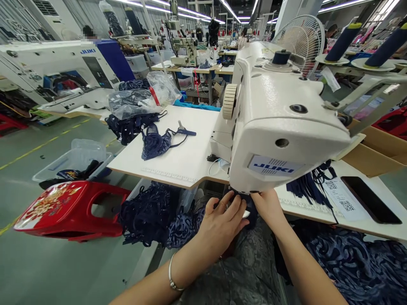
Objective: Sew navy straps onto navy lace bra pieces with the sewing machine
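A white JUKI sewing machine (273, 123) stands on a white table (178, 161) right in front of me. Both my hands reach under its head. My left hand (222, 222) lies with fingers stretched flat on a dark navy fabric piece (251, 207) at the needle. My right hand (269, 207) grips the same piece from the right; its fingertips are hidden under the machine. A silver bracelet (171, 275) circles my left wrist.
A navy lace garment (155, 142) and plastic bags (140, 99) lie on the table's left part. A red stool (73, 209) and a clear bin (76, 159) stand on the floor at left. Piles of navy lace (149, 214) hang below. A black phone (370, 199) and QR label (341, 199) lie right.
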Tool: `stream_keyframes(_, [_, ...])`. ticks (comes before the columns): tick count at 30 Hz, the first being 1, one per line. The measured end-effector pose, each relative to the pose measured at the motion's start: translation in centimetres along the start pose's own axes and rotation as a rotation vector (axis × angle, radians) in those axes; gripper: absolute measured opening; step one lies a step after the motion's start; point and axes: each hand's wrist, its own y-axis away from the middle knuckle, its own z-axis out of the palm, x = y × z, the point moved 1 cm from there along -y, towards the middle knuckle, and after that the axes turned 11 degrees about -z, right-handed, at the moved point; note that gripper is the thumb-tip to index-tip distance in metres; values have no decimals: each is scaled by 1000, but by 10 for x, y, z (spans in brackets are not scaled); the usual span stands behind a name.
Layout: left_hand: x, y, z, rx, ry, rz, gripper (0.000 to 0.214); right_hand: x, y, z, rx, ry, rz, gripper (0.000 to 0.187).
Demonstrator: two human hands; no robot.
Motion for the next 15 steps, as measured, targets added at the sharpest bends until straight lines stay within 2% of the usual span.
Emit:
stream_keyframes(5, [-3,-1,1,-6,3,20,31,1,-4,0,-13,-23,-29,27])
stream_keyframes(11, [-8,2,0,-10,63,89,25,-3,6,-8,-71,-10,100,29])
stream_keyframes(15, [-10,4,1,-21,86,118,25,-5,10,-7,-43,-11,84,20])
